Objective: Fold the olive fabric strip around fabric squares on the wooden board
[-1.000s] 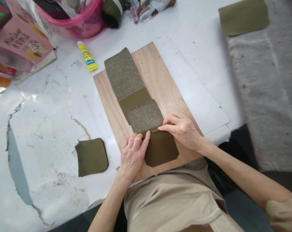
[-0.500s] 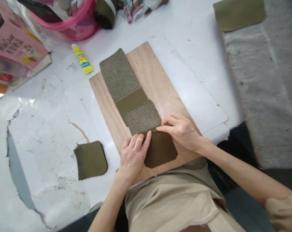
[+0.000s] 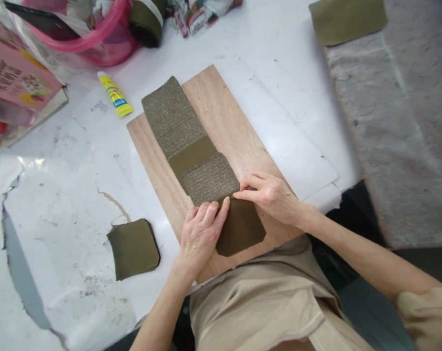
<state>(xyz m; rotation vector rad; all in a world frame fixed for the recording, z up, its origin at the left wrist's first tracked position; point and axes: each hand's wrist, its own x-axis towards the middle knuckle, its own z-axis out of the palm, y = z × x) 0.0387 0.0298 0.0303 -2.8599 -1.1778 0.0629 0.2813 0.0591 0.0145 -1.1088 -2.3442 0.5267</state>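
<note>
A long strip of rough grey-brown fabric (image 3: pixel 177 114) with a smooth olive band (image 3: pixel 193 157) lies on a wooden board (image 3: pixel 224 107). At its near end sits a smooth dark olive fabric piece (image 3: pixel 240 226) with cut corners, meeting the rough part along a seam. My left hand (image 3: pixel 202 231) rests on the left of that seam, fingers side by side and laid on the fabric, thumb stretched along it. My right hand (image 3: pixel 270 195) is closed, thumb and forefinger pinching the fabric edge at the seam's right end. What lies under the fingertips is hidden.
Left of the board lies a stack of olive fabric pieces (image 3: pixel 135 249). A yellow glue tube (image 3: pixel 115 95) lies beyond the board's left corner. Farther back stand a pink basket (image 3: pixel 111 48) and a dark fabric roll (image 3: pixel 147 22). A grey felt-like sheet (image 3: pixel 389 122) is at right.
The camera view has shifted slightly, so the board and table things sit farther left. Both hands keep nearly the same hold at the seam.
</note>
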